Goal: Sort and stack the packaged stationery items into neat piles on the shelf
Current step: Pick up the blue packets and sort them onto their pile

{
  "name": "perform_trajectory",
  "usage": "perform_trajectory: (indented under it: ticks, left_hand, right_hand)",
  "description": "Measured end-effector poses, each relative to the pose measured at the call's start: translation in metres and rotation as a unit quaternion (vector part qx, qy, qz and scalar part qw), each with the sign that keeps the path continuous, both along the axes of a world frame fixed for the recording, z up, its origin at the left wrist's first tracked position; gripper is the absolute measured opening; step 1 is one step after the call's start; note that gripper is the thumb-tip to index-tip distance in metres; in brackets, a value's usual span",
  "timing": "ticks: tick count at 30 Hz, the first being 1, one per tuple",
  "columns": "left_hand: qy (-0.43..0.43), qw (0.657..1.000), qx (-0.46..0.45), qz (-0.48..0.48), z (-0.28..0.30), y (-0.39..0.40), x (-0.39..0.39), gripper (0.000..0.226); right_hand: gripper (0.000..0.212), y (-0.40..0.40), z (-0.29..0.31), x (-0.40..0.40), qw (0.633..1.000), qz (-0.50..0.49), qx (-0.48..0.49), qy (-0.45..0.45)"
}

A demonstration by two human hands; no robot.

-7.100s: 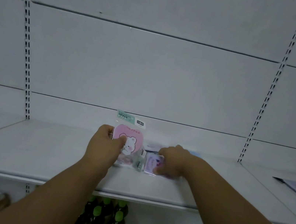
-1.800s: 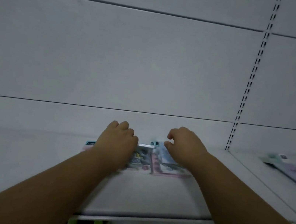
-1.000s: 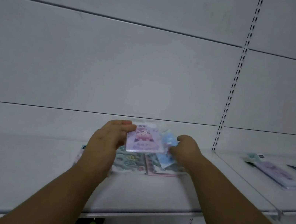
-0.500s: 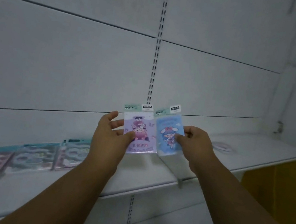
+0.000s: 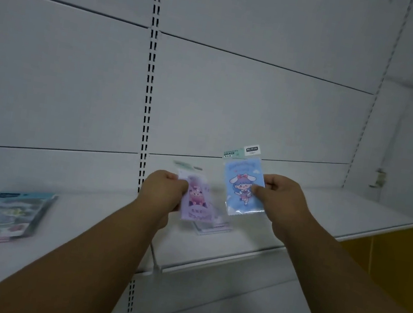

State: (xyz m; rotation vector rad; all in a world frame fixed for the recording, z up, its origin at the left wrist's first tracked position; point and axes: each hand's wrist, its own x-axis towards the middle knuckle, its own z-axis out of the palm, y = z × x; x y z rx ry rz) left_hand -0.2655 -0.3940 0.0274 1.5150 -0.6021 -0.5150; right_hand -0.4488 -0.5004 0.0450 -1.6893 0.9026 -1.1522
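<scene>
left hand grips the purple packet low over the shelf; right hand pinches the blue packet upright, above the shelf, just beside the purple one.

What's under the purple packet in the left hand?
Below the purple packet held by the left hand, a flat packet lies on the shelf; its upper part is covered, design unreadable.

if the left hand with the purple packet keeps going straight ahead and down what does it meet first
Most likely the flat packet lying on the white shelf just beneath the purple cartoon packet that the left hand grips. Depth is unclear through the blur, so it may reach bare shelf beside it instead.
</scene>
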Motion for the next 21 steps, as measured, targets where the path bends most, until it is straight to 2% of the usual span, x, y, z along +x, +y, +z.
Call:
perform_trajectory:
  ticks: [2, 6, 8, 10, 14, 16, 17, 18, 20, 21]
  left_hand:
    - [-0.007, 1.0, 0.019, -0.004, -0.001, -0.011, 0.006, 0.008]
    - [-0.022, 0.996, 0.085, -0.026, -0.01, -0.03, 0.017, 0.013]
    - [-0.08, 0.987, 0.136, -0.034, -0.016, -0.036, 0.021, 0.014]
    - [-0.138, 0.972, 0.188, -0.033, -0.019, -0.039, 0.025, 0.025]
    - [-0.229, 0.924, 0.3, -0.065, -0.013, -0.037, 0.034, 0.043]
    - [-0.284, 0.905, 0.315, -0.035, -0.011, -0.039, 0.041, 0.042]
    - [-0.293, 0.909, 0.295, -0.007, -0.009, -0.041, 0.045, 0.041]
    - [-0.272, 0.928, 0.254, 0.016, -0.008, -0.044, 0.048, 0.043]
    - [-0.139, 0.979, 0.147, 0.025, -0.003, -0.052, 0.053, 0.045]
    - [-0.072, 0.992, 0.105, 0.014, 0.001, -0.055, 0.053, 0.041]
  right_hand:
    - [0.015, -0.006, 0.002, 0.01, 1.0, 0.022, 0.01, -0.013]
    - [0.009, -0.016, 0.008, 0.029, 0.998, 0.06, 0.033, -0.001]
    - [0.009, -0.021, 0.009, 0.034, 0.997, 0.069, 0.037, 0.002]
    - [0.009, -0.023, 0.009, 0.039, 0.996, 0.079, 0.044, 0.008]
    - [0.004, -0.031, 0.006, 0.051, 0.993, 0.084, 0.054, 0.062]
    - [0.015, -0.036, 0.007, 0.056, 0.991, 0.089, 0.064, 0.075]
    - [0.019, -0.038, 0.008, 0.058, 0.99, 0.092, 0.071, 0.079]
    - [0.02, -0.04, 0.008, 0.06, 0.989, 0.098, 0.077, 0.084]
    - [0.02, -0.043, 0.008, 0.065, 0.984, 0.112, 0.09, 0.1]
    - [0.02, -0.043, 0.008, 0.067, 0.981, 0.122, 0.098, 0.113]
